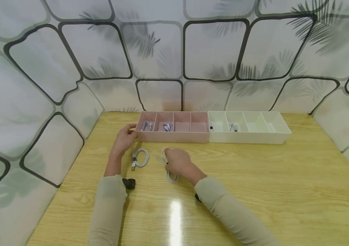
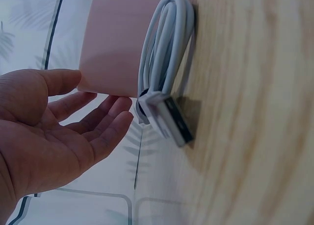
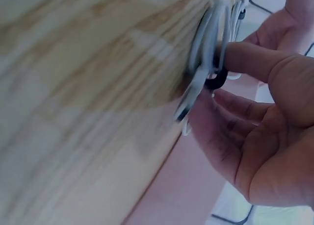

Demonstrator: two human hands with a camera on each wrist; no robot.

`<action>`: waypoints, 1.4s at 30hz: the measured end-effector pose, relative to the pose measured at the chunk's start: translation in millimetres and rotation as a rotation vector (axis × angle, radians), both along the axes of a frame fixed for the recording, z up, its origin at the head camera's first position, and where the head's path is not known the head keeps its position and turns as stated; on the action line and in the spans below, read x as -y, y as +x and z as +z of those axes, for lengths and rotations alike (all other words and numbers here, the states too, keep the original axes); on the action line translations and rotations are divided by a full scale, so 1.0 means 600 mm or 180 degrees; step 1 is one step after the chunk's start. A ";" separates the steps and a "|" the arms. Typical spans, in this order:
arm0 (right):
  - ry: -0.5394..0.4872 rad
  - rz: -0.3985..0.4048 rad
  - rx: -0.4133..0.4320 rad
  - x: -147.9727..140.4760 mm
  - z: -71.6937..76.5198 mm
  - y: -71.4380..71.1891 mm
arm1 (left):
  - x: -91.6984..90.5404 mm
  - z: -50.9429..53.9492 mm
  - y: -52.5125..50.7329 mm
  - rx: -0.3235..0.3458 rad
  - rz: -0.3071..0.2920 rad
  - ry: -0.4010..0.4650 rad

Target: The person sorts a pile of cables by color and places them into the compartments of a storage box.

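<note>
My left hand (image 1: 124, 139) rests at the left end of the pink box (image 1: 172, 137), its thumb and fingertips touching the box's corner in the left wrist view. Just right of that hand, a coiled white USB cable (image 2: 169, 48) lies on the table with a dark tie round it. My right hand (image 1: 179, 161) pinches a second white USB cable (image 3: 201, 73) by thumb and fingers near its black tie. This cable is low over the table in front of the pink box, its loops showing on both sides of the hand.
A white divided box (image 1: 248, 137) stands end to end with the pink one. Coiled cables lie in the pink box's two left compartments, such as this purplish cable (image 1: 168, 127); a white cable (image 1: 232, 127) is in the white box. Patterned cloth (image 1: 156, 51) stands behind the wooden table (image 1: 285, 191).
</note>
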State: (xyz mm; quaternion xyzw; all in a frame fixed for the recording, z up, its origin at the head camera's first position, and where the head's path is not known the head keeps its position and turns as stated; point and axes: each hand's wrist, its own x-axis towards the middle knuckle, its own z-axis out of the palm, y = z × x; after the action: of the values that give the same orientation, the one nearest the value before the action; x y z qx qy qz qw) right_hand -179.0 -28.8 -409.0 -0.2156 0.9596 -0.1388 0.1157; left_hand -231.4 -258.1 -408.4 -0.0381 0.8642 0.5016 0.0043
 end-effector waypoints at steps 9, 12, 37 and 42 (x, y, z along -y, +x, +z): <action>0.0287 0.0032 -0.0067 0.017 0.001 0.011 | 0.002 0.000 0.005 -0.0004 -0.0001 0.0030; 0.0157 0.0057 0.0021 0.008 0.000 0.007 | 0.003 -0.001 0.005 0.0004 0.0008 0.0033; -0.2413 -0.0586 0.1466 -0.152 -0.017 -0.035 | -0.002 0.001 0.000 0.0028 -0.0001 0.0008; -0.2699 -0.0726 0.1644 -0.180 -0.013 -0.038 | -0.002 0.000 0.001 0.0024 -0.0016 -0.0005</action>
State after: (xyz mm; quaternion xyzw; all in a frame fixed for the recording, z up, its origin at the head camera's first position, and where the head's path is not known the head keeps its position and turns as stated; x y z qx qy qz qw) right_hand -202.0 79.2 -417.0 -0.0961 0.7763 -0.5767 0.2357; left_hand -230.6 -257.2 -408.3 -0.0378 0.8647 0.5008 0.0088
